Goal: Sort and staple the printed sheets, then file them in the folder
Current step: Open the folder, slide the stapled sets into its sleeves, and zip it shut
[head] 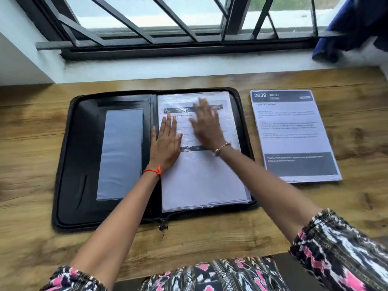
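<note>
Left hand [165,143] flat, fingers straight, pressing filed sheets [199,181] beside spine. Right hand [206,122] flat, fingers spread, blurred, on upper half. Neither holds anything.

Best: pin with left, sweep right toward 3 o'clock, keep edges square.

Folder [84,127] open mid-table [31,133], black, zip-edged. Sheets inside look glossy, likely under clear sleeve. Second stack [294,133] at folder's 3 o'clock, apart.

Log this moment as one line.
stage: filing | left hand: flat on sheets in folder | right hand: open over same sheets, blurred | stack: on table, right of folder
</note>
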{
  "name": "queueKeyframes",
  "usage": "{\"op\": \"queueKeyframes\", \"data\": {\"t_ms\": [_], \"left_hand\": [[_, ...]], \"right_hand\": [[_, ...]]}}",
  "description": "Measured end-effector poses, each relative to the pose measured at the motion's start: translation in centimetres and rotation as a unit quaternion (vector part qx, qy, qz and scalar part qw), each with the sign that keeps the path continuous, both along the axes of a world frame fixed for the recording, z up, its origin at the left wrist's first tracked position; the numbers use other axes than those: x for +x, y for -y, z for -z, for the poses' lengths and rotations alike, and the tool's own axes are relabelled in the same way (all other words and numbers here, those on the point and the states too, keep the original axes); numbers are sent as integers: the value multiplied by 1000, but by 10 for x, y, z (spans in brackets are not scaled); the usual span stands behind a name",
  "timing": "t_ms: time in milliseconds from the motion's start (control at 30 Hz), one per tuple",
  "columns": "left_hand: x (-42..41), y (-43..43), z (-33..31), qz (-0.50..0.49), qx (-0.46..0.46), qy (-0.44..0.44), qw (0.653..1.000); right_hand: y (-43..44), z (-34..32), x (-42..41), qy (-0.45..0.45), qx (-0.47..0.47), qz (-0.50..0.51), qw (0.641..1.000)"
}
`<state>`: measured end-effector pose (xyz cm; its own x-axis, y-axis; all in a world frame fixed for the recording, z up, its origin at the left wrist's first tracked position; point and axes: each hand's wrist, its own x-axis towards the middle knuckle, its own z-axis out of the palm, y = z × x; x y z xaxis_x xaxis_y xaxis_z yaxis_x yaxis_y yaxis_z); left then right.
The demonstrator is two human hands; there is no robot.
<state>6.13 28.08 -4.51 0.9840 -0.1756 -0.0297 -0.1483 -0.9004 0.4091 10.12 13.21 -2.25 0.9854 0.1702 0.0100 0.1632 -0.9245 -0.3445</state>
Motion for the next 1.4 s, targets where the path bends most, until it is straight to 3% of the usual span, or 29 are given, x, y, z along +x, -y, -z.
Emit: {"op": "queueKeyframes", "data": {"t_ms": [133,200,267,400,533,933,1067,1167,1300,1400], "left_hand": [[-10,4,-9,-78,-222,28,972],[-16,4,-10,-105,-263,37,958],[-25,4,-8,-87,-237,27,967],[-37,-2,4,-29,-89,20,995],[-40,-4,11,-2,18,31,999],[-42,-2,7,-5,42,24,999],[-38,-2,2,-21,-6,25,999],[-30,-8,-4,-38,-61,49,996],[-24,-14,-3,-35,-54,60,996],[-23,-15,5,-32,-17,49,998]], "right_hand": [[-43,9,-57,-43,42,-45,997],[-50,16,-74,-46,23,-47,998],[-46,24,-82,-27,2,-42,999],[-25,26,-87,-4,6,-3,1000],[-8,27,-91,-19,9,31,999],[35,34,-101,-29,10,218,975],[28,29,-88,-27,15,282,959],[12,20,-67,18,1,213,977],[-29,8,-35,43,-23,27,998],[-56,8,-13,13,-51,-30,998]]}}
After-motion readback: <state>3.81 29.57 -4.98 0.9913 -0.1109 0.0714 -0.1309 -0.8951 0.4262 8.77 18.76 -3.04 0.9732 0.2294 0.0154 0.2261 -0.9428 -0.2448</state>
